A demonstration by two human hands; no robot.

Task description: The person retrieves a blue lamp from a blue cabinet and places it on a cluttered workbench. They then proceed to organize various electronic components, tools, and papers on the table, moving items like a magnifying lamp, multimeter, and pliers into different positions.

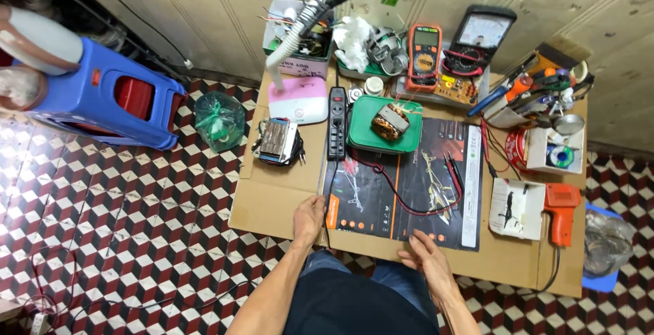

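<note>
My left hand rests on the near left corner of a black work mat, fingers curled over its edge. Along the mat's near edge lies my right hand, fingers spread and holding nothing. The mat covers the middle of a low cardboard-topped table. Red and black probe leads trail across the mat. At its far end a green lid carries a small motor winding.
A black power strip, a transformer and a pink lamp base stand at the left. Two multimeters and tool clutter fill the back. An orange soldering gun lies at the right. A blue plastic stool stands on the checkered floor.
</note>
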